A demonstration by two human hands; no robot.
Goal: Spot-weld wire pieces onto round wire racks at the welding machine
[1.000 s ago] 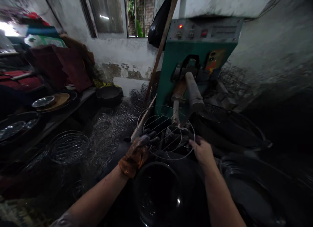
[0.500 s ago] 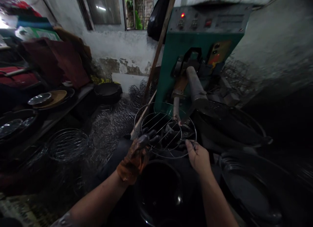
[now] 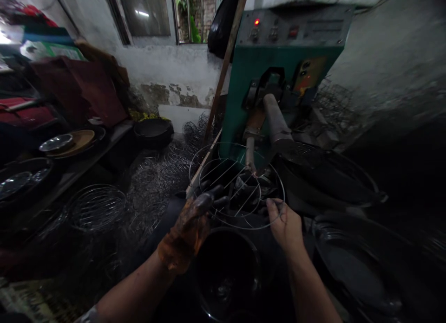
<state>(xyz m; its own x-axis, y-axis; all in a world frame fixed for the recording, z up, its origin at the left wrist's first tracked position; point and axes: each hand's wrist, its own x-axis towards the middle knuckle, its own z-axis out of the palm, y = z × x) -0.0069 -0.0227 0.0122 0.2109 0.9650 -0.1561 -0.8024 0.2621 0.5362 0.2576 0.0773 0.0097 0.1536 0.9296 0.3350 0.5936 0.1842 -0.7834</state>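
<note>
A round wire rack (image 3: 237, 186), two rings joined by straight cross wires, is held level in front of the green machine (image 3: 278, 72). My left hand (image 3: 195, 218), in a dirty orange and black glove, grips its near left rim. Bare, my right hand (image 3: 284, 223) pinches the near right rim. The machine's metal arm (image 3: 275, 123) and a thinner rod (image 3: 250, 153) reach down to the rack's far side. Just below the rack and between my forearms sits a dark round bowl (image 3: 228, 272).
Heaps of wire racks (image 3: 97, 207) and loose wire lie on the floor at left. A low bench (image 3: 76, 167) holds plates and pans. Large dark pans (image 3: 348, 262) stack at right. A wooden pole (image 3: 225, 67) leans against the machine.
The rack has turned slightly in my hands and shifted a little to the right. My right hand slid along the near rim; the view tilted down a touch.
</note>
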